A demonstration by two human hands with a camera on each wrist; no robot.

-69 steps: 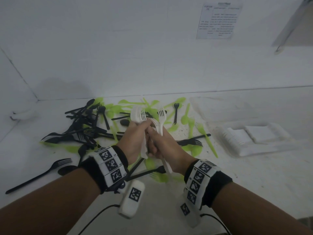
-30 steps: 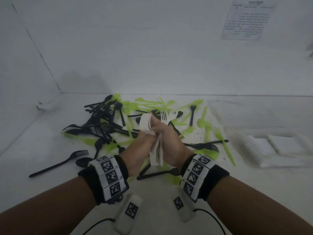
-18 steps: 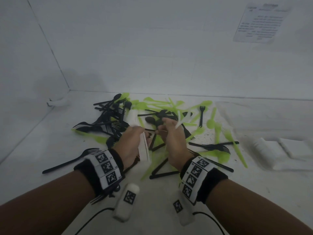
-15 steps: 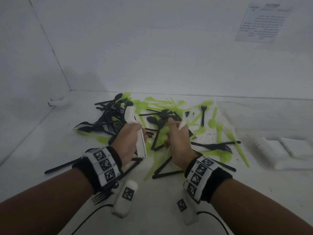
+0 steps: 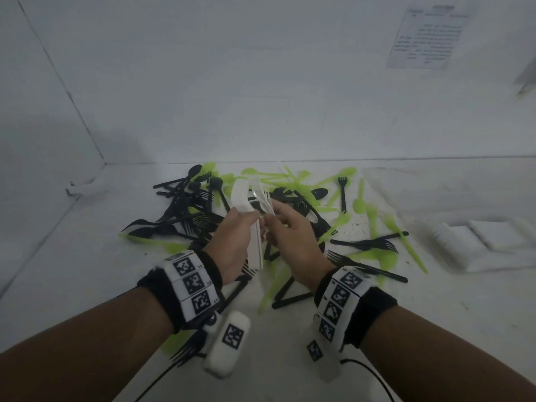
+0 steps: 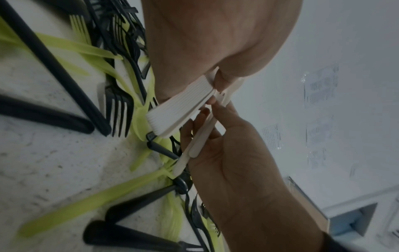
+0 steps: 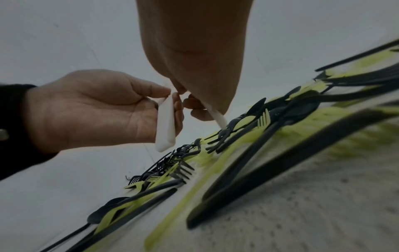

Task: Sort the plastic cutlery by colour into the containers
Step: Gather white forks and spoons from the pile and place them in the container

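From the head view, our left hand (image 5: 236, 239) grips a neat stack of white cutlery (image 5: 242, 195), held upright above the worktop (image 5: 72, 265), while our right hand (image 5: 293, 236) sits just beside it, fingers curled around a few loose white pieces (image 5: 265, 203) whose tips touch the stack. Beneath and behind both hands lies a mixed heap of black cutlery (image 5: 185, 210) and green cutlery (image 5: 374, 224), forks, spoons and knives crossing one another. To the right, well apart from the heap, stands a white container (image 5: 493, 245) that seems to hold white pieces already, though it is too blurred to be sure. A printed sheet (image 5: 426, 39) hangs on the wall at the upper right. From the left wrist view, we see the left hand (image 6: 207, 39) clamping the white stack (image 6: 179, 109) between thumb and fingers, its handle ends fanned toward the camera, and the right hand (image 6: 235, 163) pinching two or three slim white handles (image 6: 200, 138) that lie against the stack; black forks (image 6: 118, 109) and green pieces (image 6: 90, 204) lie on the speckled surface below. From the right wrist view, the left hand (image 7: 92, 109) holds the stack (image 7: 165, 122) hanging downward, and the right hand (image 7: 194, 56) pinches a white handle (image 7: 218, 117) whose end hangs just above the black and green pile (image 7: 248, 136).
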